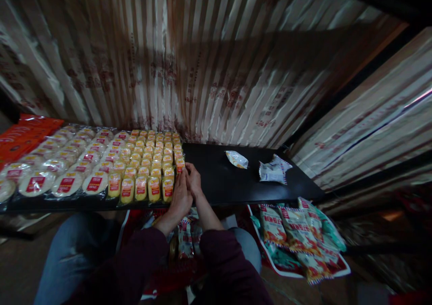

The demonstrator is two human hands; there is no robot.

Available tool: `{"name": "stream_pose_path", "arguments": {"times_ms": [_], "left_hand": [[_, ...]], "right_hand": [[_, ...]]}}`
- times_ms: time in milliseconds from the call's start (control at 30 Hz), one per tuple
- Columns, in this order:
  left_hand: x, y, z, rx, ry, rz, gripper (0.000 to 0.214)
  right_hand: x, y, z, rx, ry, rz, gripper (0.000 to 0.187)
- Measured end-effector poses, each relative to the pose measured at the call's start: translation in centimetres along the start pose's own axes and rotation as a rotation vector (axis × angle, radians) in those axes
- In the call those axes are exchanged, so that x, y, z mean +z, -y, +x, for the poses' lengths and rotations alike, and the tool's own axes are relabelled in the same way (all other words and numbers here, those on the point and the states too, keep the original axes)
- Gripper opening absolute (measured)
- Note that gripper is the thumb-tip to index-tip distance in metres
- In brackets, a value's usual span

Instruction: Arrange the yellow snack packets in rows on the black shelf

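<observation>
Two bare hands meet at the right-hand end of a block of yellow snack packets [154, 189] on a black shelf [209, 179], where the fingers of the left hand [182, 198] lie close together along the outer row and the right hand [195, 181] curls in beside it. Both sets of fingertips are at a small red-labelled packet [180, 165] in that row; whether either grip is pinching it cannot be told. To the left of the yellow rows lie round white wafers [69, 184] in clear wrappers with red labels, and beyond them orange-red packages [29, 136] at the shelf's far left. On the bare stretch to the right sit a single pale packet [237, 159] and a pair of blue-and-white packets [272, 172]. Below, a white-rimmed basket [282, 275] holds printed snack bags [297, 228], while more bags [185, 239] show between the seated person's denim-clad knees, beneath dark purple sleeves [222, 257].
</observation>
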State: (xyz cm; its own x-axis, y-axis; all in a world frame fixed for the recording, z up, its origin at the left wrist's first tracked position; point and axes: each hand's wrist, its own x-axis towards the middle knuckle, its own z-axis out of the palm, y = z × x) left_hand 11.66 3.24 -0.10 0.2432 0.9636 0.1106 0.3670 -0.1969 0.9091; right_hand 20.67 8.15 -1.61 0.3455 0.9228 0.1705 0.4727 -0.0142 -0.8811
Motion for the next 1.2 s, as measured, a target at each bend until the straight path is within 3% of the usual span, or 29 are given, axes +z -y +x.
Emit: {"name": "stream_pose_path", "arguments": {"times_ms": [633, 733, 833, 967, 1200], "left_hand": [[0.9, 1.1, 0.2, 0.034, -0.032, 0.068, 0.077], [1.1, 1.4, 0.3, 0.034, -0.041, 0.063, 0.076], [1.3, 1.6, 0.2, 0.03, -0.044, 0.081, 0.077], [1.4, 1.8, 0.1, 0.048, -0.051, 0.077, 0.078], [1.2, 1.3, 0.4, 0.031, -0.057, 0.075, 0.076]], "right_hand": [[-0.1, -0.8, 0.3, -0.094, -0.014, -0.094, 0.025], [-0.2, -0.6, 0.6, -0.096, -0.054, -0.048, 0.034], [-0.1, -0.6, 1.4, -0.011, -0.064, 0.071, 0.049], [0.6, -0.3, 2.7, 0.078, -0.005, 0.227, 0.063], [1.2, 0.6, 2.8, 0.054, 0.092, 0.268, 0.069]]}}
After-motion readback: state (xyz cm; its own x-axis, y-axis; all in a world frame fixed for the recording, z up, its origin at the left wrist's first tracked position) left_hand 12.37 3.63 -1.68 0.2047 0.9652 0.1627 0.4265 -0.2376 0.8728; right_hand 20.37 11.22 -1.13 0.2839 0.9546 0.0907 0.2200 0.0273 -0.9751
